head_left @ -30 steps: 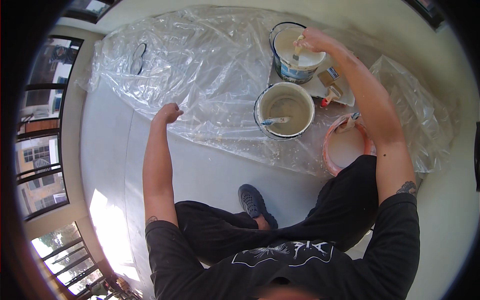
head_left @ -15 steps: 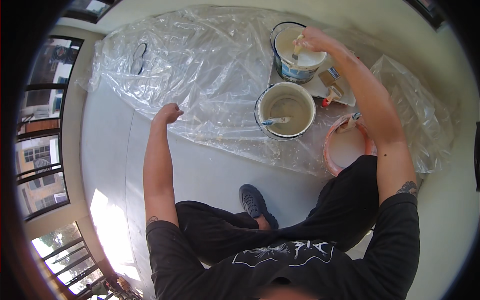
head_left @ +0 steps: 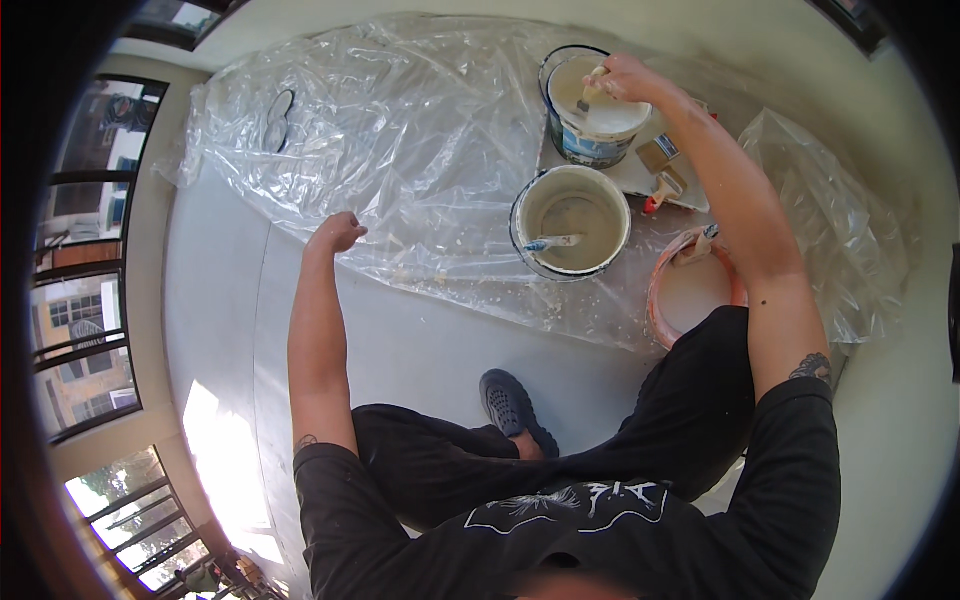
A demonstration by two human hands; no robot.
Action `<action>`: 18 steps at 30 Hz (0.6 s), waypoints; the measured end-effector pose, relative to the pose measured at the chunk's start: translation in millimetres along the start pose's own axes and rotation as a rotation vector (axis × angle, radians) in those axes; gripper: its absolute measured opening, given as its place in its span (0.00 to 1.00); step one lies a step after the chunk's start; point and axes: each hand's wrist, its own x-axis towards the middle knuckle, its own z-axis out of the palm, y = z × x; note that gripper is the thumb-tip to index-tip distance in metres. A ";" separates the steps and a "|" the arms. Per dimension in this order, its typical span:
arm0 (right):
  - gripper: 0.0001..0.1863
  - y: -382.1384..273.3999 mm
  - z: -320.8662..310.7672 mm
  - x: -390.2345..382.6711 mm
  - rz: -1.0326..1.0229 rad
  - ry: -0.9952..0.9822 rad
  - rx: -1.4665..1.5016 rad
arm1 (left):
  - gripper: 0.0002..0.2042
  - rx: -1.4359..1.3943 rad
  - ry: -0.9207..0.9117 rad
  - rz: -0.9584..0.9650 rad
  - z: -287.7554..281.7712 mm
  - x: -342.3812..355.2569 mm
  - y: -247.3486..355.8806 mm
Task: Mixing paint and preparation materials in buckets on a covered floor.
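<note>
Person sits on the grey floor, leaning over a clear plastic sheet spread across it. Right hand is at about 1 o'clock in the view, grip clenched around the handle of a stirring tool that dips into the blue-walled paint bucket. That bucket is full nearly to the rim with off-white paint. The tool's lower end is sunk in the paint, so its shape can't be told; it looks like a brush or stick.

Left hand is at about 10 o'clock, well apart from the buckets, fingers curled into a loose fist pressed on the sheet's near edge. It seems to grasp nothing, though the palm side is hidden.

At 6 o'clock from the blue-walled bucket, just beside it, stands a second bucket with a shallow layer of beige paint and a blue-handled brush lying inside against the near-left wall. At 4 o'clock from that one, an orange bucket sits against the person's right knee, pale inside, a tool resting on its far rim. Between orange bucket and blue-walled bucket, a pale board carries a couple of small brushes.
</note>
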 end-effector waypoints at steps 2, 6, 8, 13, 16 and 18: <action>0.20 -2.5 -5.9 -2.0 -0.123 -0.106 -0.367 | 0.21 -0.008 0.019 0.019 -1.4 0.8 2.2; 0.19 -7.1 2.9 -3.3 0.169 0.131 -0.348 | 0.20 -0.019 0.025 0.027 -3.2 -2.3 9.8; 0.19 -5.3 10.8 -5.2 0.195 0.355 -0.215 | 0.20 -0.020 0.024 0.026 -5.0 -4.8 11.8; 0.20 1.6 9.4 -0.9 0.039 0.135 0.039 | 0.20 -0.021 0.024 0.016 -4.6 -7.1 6.6; 0.21 3.9 4.5 -0.1 -0.133 -0.060 -0.267 | 0.21 -0.015 0.019 0.011 -2.9 -4.5 2.2; 0.20 4.9 4.7 -0.4 -0.098 -0.076 -0.445 | 0.21 -0.018 0.021 0.000 -3.1 -1.8 1.5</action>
